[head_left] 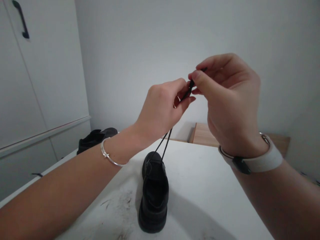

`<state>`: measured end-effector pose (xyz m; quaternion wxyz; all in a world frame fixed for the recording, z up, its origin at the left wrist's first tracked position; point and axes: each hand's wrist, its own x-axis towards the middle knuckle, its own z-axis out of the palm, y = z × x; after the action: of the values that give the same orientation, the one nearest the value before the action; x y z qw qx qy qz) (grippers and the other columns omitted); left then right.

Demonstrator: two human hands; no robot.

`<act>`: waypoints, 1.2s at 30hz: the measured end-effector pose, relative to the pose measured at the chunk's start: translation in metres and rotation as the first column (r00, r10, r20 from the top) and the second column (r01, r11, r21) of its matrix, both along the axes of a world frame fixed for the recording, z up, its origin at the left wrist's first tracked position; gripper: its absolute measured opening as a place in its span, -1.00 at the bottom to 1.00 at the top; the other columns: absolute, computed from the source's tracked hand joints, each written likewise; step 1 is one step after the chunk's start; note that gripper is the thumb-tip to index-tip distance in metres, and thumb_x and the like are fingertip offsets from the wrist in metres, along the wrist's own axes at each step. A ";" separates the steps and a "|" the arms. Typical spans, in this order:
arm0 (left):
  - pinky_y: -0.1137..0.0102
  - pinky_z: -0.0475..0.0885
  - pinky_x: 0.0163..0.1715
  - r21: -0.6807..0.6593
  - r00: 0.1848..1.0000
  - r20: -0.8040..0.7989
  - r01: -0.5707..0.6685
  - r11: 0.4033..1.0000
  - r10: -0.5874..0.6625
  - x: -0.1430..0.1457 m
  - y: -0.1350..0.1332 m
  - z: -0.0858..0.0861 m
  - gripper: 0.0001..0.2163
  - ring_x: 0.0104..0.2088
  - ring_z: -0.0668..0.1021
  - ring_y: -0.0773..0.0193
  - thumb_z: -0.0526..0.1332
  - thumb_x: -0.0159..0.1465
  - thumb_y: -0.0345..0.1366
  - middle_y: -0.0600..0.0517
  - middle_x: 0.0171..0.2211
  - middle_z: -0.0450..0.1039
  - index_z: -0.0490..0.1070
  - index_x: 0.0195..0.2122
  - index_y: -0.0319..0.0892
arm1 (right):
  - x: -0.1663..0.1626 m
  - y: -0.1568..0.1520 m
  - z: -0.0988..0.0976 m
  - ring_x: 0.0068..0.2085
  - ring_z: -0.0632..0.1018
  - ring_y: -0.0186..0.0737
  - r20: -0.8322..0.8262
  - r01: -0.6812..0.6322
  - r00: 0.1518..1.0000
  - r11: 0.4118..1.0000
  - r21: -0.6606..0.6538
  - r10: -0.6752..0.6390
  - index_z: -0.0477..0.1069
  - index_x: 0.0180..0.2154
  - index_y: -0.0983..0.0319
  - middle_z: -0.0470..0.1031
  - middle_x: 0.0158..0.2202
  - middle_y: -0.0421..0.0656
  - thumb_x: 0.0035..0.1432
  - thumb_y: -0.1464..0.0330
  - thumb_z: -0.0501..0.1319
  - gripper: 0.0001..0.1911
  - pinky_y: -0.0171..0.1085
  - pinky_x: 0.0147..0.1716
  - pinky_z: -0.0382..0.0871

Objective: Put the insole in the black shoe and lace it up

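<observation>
A black shoe (pixel 155 186) stands upright on the white table, its heel toward me and its opening facing up. Two strands of black shoelace (pixel 167 144) rise taut from its front part to my hands. My left hand (pixel 166 103) pinches the laces between thumb and fingers. Just beyond it, higher and to the right, my right hand (pixel 230 86) grips the lace ends between thumb and fingertips. The fingers of both hands meet or nearly meet there, so the exact hold on each end is partly hidden.
A second black shoe (pixel 96 138) lies at the table's far left, partly behind my left forearm. The white tabletop (pixel 205 176) has dark scuffs near me. Behind it are a wooden board (pixel 205 133) and a pale wall. A white cabinet (pixel 42 66) stands on the left.
</observation>
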<state>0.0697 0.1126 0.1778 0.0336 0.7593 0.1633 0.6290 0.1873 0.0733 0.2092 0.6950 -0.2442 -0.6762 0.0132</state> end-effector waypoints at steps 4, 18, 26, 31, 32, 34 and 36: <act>0.36 0.48 -0.36 -0.255 0.960 0.108 0.276 0.927 -0.257 -0.007 0.002 -0.005 -0.86 -0.47 0.57 0.29 0.23 0.36 -0.39 0.07 -0.46 0.50 0.53 -0.35 -0.23 | 0.021 0.007 -0.004 -0.20 0.59 -0.40 -0.204 -0.190 0.970 0.942 -0.276 0.135 0.38 -0.38 0.18 0.46 -0.36 -0.34 0.24 0.56 0.13 -0.79 -0.29 -0.13 0.46; 0.45 -0.03 -0.69 -0.645 0.902 0.417 0.203 0.737 0.116 -0.157 0.072 -0.110 -0.83 -0.65 0.10 0.41 0.23 0.35 -0.09 0.18 -0.65 0.10 0.50 -0.24 -0.04 | 0.157 0.028 -0.149 -0.56 0.27 -0.38 -0.270 0.220 0.889 0.861 -0.458 -0.371 0.55 -0.34 0.20 0.39 -0.52 -0.25 -0.01 0.26 0.37 -0.82 -0.34 -0.64 0.09; 0.34 0.36 -0.24 -0.556 0.909 -0.410 -0.189 0.809 -0.069 -0.106 0.058 -0.166 -0.70 -0.27 0.51 0.18 0.11 0.33 -0.13 -0.01 -0.31 0.50 0.59 -0.12 -0.11 | 0.073 0.025 -0.206 -0.45 0.61 -0.17 0.132 0.036 0.985 0.619 -0.785 0.110 0.56 -0.29 0.23 0.60 -0.48 -0.14 0.12 0.26 0.24 -0.80 -0.21 -0.41 0.52; 0.41 0.33 -0.33 -0.690 0.888 -0.423 -0.186 0.699 -0.181 -0.085 0.048 -0.179 -0.89 -0.38 0.54 0.23 0.23 0.25 -0.25 0.07 -0.41 0.56 0.53 -0.31 -0.12 | 0.060 0.030 -0.215 -0.38 0.62 -0.18 0.238 0.098 0.956 0.572 -0.814 0.174 0.46 -0.36 0.18 0.60 -0.45 -0.18 0.16 0.36 0.19 -0.91 -0.25 -0.37 0.49; 0.42 0.33 -0.33 -0.700 0.883 -0.426 -0.184 0.690 -0.196 -0.084 0.046 -0.181 -0.91 -0.39 0.54 0.24 0.24 0.25 -0.28 0.08 -0.42 0.56 0.51 -0.37 -0.13 | 0.060 0.030 -0.215 -0.39 0.61 -0.18 0.275 0.126 0.945 0.580 -0.805 0.177 0.46 -0.36 0.17 0.59 -0.44 -0.19 0.16 0.38 0.18 -0.91 -0.26 -0.37 0.47; 0.42 0.33 -0.31 -0.695 0.872 -0.444 -0.190 0.694 -0.207 -0.082 0.045 -0.187 -0.91 -0.36 0.54 0.25 0.25 0.26 -0.35 0.08 -0.41 0.57 0.53 -0.39 -0.15 | 0.058 0.032 -0.216 -0.39 0.59 -0.20 0.349 0.175 0.919 0.604 -0.777 0.183 0.46 -0.35 0.16 0.59 -0.44 -0.21 0.17 0.41 0.17 -0.90 -0.28 -0.37 0.44; 0.42 0.33 -0.28 -0.687 0.870 -0.452 -0.199 0.699 -0.196 -0.081 0.044 -0.193 -0.92 -0.34 0.55 0.25 0.28 0.26 -0.39 0.07 -0.39 0.57 0.56 -0.37 -0.16 | 0.057 0.034 -0.220 -0.37 0.58 -0.21 0.406 0.209 0.896 0.635 -0.744 0.180 0.46 -0.33 0.15 0.60 -0.40 -0.21 0.21 0.40 0.16 -0.89 -0.28 -0.34 0.44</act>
<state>-0.0109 0.1565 -0.0149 0.2823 0.8196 0.3976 0.3007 0.2443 0.1069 -0.0105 0.3494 -0.5192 -0.7424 0.2390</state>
